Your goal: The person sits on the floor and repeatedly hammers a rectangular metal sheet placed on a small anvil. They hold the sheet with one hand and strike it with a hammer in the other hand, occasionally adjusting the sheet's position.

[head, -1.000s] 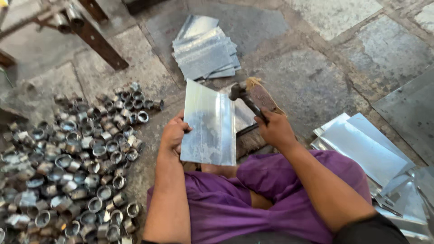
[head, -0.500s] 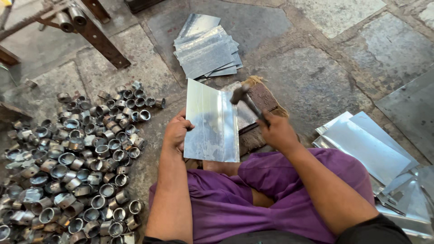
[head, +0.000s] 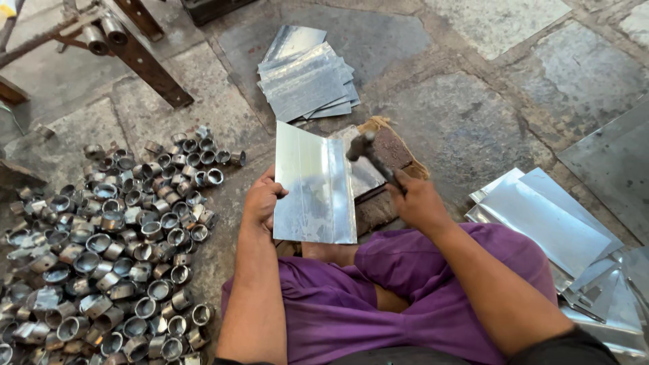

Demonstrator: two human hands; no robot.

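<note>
Over the wooden block [head: 389, 159], at its left edge: bent metal sheet [head: 314, 184], fold line running lengthwise, held tilted above the purple-clad lap [head: 351, 304]
Left of the block: left hand [head: 262, 201], fingers closed on the sheet's left edge
Right of and just below the block: right hand [head: 416, 203], fingers wrapped around the handle of a hammer [head: 368, 152], head raised over the block beside the sheet's upper right corner
Beyond the block: stack of flat sheets [head: 304, 78] on the stone floor [head: 473, 115]
Far left of the block: heap of short metal rings [head: 115, 243]
Right of the block: further flat sheets [head: 547, 223]
</note>
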